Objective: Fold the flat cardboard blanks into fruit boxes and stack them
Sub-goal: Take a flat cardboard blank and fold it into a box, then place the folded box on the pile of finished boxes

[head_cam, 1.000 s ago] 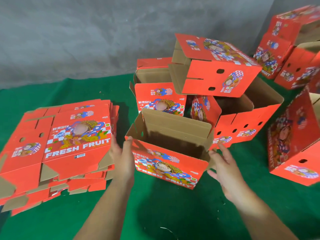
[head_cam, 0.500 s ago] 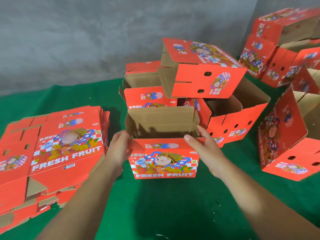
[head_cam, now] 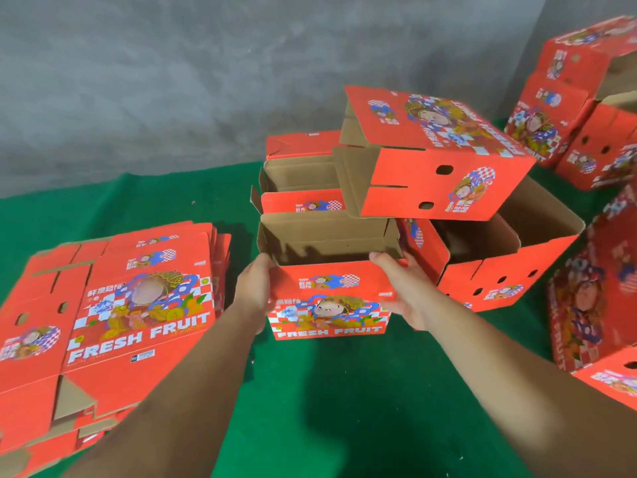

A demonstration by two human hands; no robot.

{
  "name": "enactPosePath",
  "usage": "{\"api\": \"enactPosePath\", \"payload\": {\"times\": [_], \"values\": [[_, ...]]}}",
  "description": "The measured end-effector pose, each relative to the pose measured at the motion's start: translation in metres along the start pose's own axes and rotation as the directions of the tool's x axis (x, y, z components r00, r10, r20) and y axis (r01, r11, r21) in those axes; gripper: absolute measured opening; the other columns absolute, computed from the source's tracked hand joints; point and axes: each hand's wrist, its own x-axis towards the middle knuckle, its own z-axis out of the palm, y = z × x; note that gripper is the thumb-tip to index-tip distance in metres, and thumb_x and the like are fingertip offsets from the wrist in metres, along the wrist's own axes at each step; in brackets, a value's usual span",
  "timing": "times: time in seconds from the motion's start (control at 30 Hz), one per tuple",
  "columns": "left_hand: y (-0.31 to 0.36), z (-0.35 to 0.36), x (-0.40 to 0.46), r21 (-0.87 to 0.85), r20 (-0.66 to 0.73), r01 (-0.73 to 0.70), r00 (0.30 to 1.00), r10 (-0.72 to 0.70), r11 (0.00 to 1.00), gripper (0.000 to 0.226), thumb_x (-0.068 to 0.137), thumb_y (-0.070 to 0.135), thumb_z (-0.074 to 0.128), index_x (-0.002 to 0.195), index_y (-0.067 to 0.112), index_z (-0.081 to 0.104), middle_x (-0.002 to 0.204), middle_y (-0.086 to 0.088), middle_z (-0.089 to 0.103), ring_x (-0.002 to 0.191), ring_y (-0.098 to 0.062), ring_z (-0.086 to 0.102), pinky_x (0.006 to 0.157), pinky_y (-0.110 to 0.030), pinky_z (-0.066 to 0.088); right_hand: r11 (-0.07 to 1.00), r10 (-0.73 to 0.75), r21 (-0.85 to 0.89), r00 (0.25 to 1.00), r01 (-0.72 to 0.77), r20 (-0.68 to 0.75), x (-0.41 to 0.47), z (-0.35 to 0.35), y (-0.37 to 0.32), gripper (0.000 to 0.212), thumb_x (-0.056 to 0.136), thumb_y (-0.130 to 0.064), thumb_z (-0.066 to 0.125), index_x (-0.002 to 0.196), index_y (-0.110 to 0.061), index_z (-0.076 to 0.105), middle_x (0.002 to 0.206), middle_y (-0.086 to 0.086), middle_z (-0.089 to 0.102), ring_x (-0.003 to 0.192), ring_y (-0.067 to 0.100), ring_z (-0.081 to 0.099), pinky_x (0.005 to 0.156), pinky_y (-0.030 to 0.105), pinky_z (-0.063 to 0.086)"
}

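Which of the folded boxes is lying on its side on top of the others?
The box at the back centre, perched on two upright open boxes, its opening facing left.

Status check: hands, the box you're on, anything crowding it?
Left hand and right hand grip the open box by its sides, upright on the green mat. Flat blanks stacked left. Folded boxes piled close behind.

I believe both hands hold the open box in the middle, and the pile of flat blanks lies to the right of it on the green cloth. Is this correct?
Not quite. The head view shows the pile of flat blanks to the left of the open box, not the right. The rest stands: the left hand and right hand hold that box at its sides, on the green cloth.
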Motion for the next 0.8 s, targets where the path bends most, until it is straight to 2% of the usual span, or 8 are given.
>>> {"api": "enactPosePath", "payload": {"times": [0.1, 0.17, 0.27, 0.33, 0.43, 0.53, 0.63, 0.8], "values": [[0.004, 0.003, 0.022, -0.083, 0.054, -0.083, 0.995, 0.088, 0.993, 0.034, 0.089, 0.033, 0.051, 0.117, 0.017, 0.06, 0.099, -0.002, 0.061, 0.066, -0.004, 0.064, 0.061, -0.022, 0.05, 0.986, -0.121, 0.113, 0.993, 0.119, 0.003, 0.022, 0.006, -0.01, 0.073, 0.083, -0.04, 0.082, 0.146, -0.039, 0.045, 0.137, -0.017, 0.055, 0.127, 0.011, 0.055, 0.105, 0.038, 0.049], [0.002, 0.006, 0.033, -0.004, 0.166, -0.036, 0.985, 0.036, 0.999, 0.08, 0.097, 0.054, 0.052, 0.162, 0.031, 0.014, 0.134, 0.005, 0.059, 0.102, -0.012, 0.065, 0.088, -0.03, 0.047, 0.976, -0.156, 0.148, 0.986, 0.162, -0.052, 0.034, 0.012, -0.014, 0.081, 0.088, -0.039, 0.079, 0.155, -0.039, 0.033, 0.145, -0.015, 0.049, 0.115, 0.009, 0.06, 0.103, 0.035, 0.05], [0.0, 0.016, 0.033, 0.128, 0.236, 0.059, 0.968, -0.088, 0.99, 0.103, 0.089, 0.081, 0.039, 0.157, 0.038, -0.025, 0.157, 0.001, 0.045, 0.125, -0.028, 0.06, 0.106, -0.042, 0.033, 0.97, -0.082, 0.22, 0.992, 0.102, -0.097, 0.042, 0.024, -0.016, 0.084, 0.088, -0.053, 0.074, 0.157, -0.042, 0.026, 0.157, -0.009, 0.037, 0.103, 0.014, 0.065, 0.082, 0.029, 0.058], [0.004, 0.022, 0.034, 0.075, 0.205, 0.051, 0.977, -0.066, 0.996, 0.092, 0.097, 0.074, 0.038, 0.162, 0.031, -0.01, 0.148, -0.003, 0.054, 0.115, -0.032, 0.066, 0.106, -0.045, 0.044, 0.969, -0.045, 0.233, 0.989, 0.077, -0.14, 0.045, 0.033, -0.018, 0.085, 0.087, -0.059, 0.073, 0.155, -0.043, 0.025, 0.16, -0.005, 0.032, 0.124, 0.026, 0.06, 0.079, 0.033, 0.062], [0.019, 0.028, 0.039, -0.027, 0.133, 0.033, 0.991, -0.03, 0.999, 0.052, 0.102, 0.044, 0.042, 0.142, 0.01, 0.042, 0.123, -0.019, 0.068, 0.092, -0.032, 0.072, 0.078, -0.036, 0.059, 0.97, -0.044, 0.226, 0.979, 0.09, -0.201, 0.051, 0.044, -0.028, 0.08, 0.084, -0.051, 0.076, 0.149, -0.035, 0.033, 0.155, -0.001, 0.028, 0.132, 0.026, 0.051, 0.083, 0.039, 0.064], [0.023, 0.027, 0.046, -0.093, 0.105, 0.018, 0.994, -0.008, 0.995, 0.049, 0.099, 0.038, 0.043, 0.137, 0.006, 0.044, 0.118, -0.02, 0.067, 0.099, -0.032, 0.072, 0.081, -0.037, 0.058, 0.951, -0.051, 0.287, 0.974, 0.115, -0.219, 0.057, 0.047, -0.036, 0.07, 0.081, -0.037, 0.074, 0.141, -0.022, 0.042, 0.149, 0.004, 0.033, 0.129, 0.021, 0.053, 0.088, 0.039, 0.062], [0.019, 0.025, 0.056, -0.105, 0.116, -0.026, 0.992, 0.038, 0.994, 0.044, 0.099, 0.036, 0.044, 0.132, 0.007, 0.045, 0.1, -0.009, 0.066, 0.079, -0.021, 0.073, 0.065, -0.028, 0.054, 0.929, -0.039, 0.357, 0.987, 0.093, -0.158, 0.064, 0.048, -0.036, 0.057, 0.088, -0.025, 0.07, 0.135, -0.013, 0.041, 0.14, 0.009, 0.044, 0.115, 0.019, 0.06, 0.094, 0.038, 0.06], [0.012, 0.029, 0.074, -0.153, 0.104, -0.07, 0.991, 0.086, 0.986, 0.046, 0.096, 0.029, 0.044, 0.136, 0.007, 0.046, 0.107, -0.015, 0.072, 0.085, -0.026, 0.078, 0.058, -0.026, 0.058, 0.911, -0.035, 0.403, 0.991, 0.086, -0.132, 0.076, 0.048, -0.036, 0.047, 0.09, -0.019, 0.065, 0.128, -0.012, 0.039, 0.139, 0.014, 0.048, 0.121, 0.023, 0.06, 0.1, 0.036, 0.056]]}}
